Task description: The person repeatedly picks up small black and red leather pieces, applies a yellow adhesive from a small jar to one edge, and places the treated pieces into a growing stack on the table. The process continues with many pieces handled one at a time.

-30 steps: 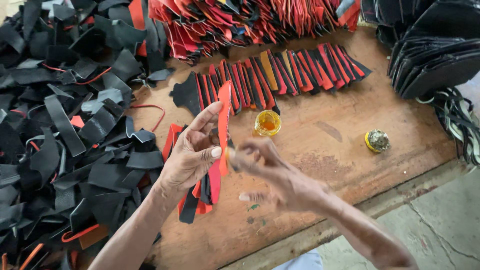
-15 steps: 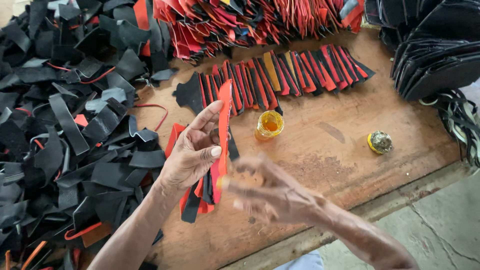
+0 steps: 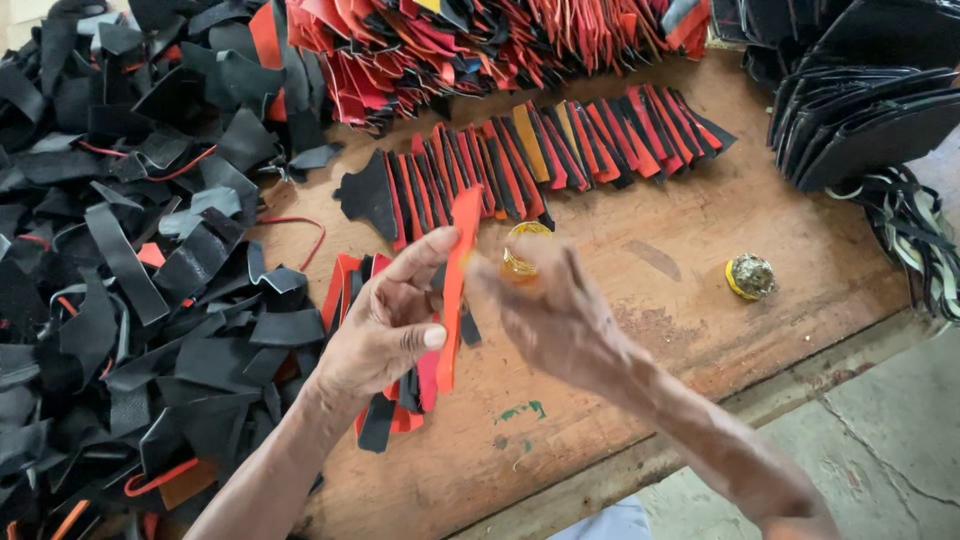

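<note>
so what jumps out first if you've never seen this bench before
The left hand holds an orange-red strip upright at the centre, the blurred right hand beside it. A row of red and black strips fans across the wooden table, and a black scrap heap fills the left.

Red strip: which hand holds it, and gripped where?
The left hand holds the red strip upright, thumb pinching its lower part, forefinger along it higher up. The right hand is blurred beside it; whether it grips anything cannot be told.
</note>
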